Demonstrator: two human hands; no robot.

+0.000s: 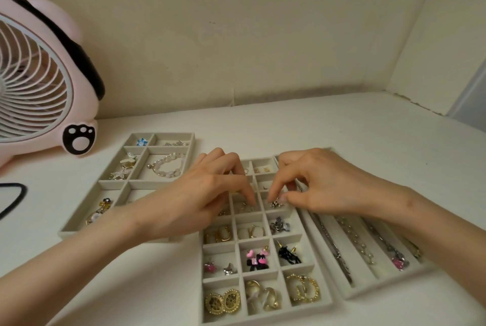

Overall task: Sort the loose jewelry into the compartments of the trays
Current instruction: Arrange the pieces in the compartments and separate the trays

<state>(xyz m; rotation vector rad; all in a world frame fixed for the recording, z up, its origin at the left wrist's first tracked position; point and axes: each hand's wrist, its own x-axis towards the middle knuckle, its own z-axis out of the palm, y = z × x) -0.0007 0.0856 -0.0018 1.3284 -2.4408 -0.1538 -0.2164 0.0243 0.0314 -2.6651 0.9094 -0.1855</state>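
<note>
View from above a white table (342, 131) with three grey felt trays side by side. At the centre, both hands work over the far end of the middle tray (263, 319), a grid of small square compartments. The right hand (315, 183), coming in from 4 o'clock, pinches a small black-and-white checkered earring (274, 204) between thumb and forefinger, low inside a right-column compartment near the tray's middle. The left hand (207, 194), coming in from 8 o'clock, has its fingers curled downward with the tips dipping into the neighbouring centre compartment; whether it holds anything cannot be told. The tray's near rows, toward 6 o'clock, already hold gold hoops (302, 287), pink hearts and dark pieces. At 9 o'clock lies the left tray (79, 234), with larger compartments, one holding a pearl bracelet (168, 165). At 4 o'clock lies the right tray (373, 287), with chains in its long slots. A pink fan (39, 83) stands at 10 o'clock. No loose jewelry shows on the table, so the sorting seems well advanced, and the step in hand looks like settling the checkered earring in its compartment. The next move likely calls for letting go gently, keeping the piece inside its walls, and lifting the fingers without catching nearby pieces.
</note>
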